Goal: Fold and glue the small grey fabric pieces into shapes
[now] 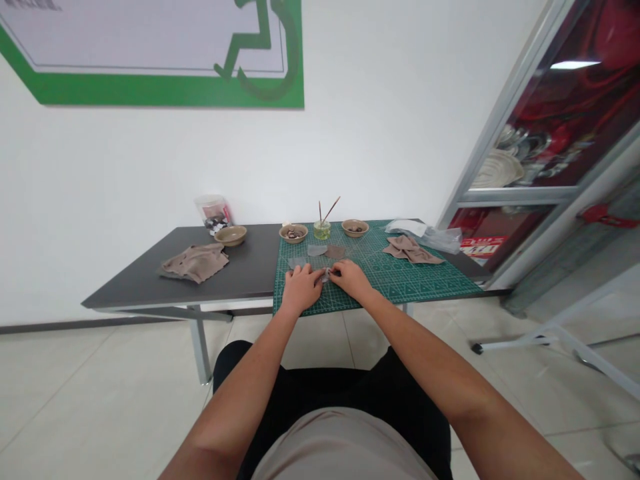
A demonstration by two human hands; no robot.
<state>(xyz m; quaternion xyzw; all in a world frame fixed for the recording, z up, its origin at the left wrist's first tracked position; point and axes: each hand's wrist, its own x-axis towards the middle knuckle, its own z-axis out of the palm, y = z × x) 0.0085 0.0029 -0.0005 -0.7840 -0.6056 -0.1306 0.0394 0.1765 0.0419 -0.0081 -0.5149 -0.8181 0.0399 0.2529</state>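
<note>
My left hand (303, 290) rests low over the green cutting mat (400, 283), fingers bent and thumb and forefinger closed at a small, pale see-through piece (327, 274). From the other side, my right hand (351, 279) pinches the same piece; its exact kind is too small to tell. Just beyond my fingers lie a clear flat piece (317, 251) and a brown fabric patch (335, 252), side by side. Another clear sheet (296, 263) lies partly behind my left fingers.
At the mat's back stand a bowl of small brown pieces (293, 233), a glass jar with two sticks (322, 231) and a second bowl (355, 229). Brown cloths (196, 263) (411, 249) lie either side. Further left are an empty-looking bowl (231, 235) and a plastic tub (214, 213); plastic bags (425, 233) lie right.
</note>
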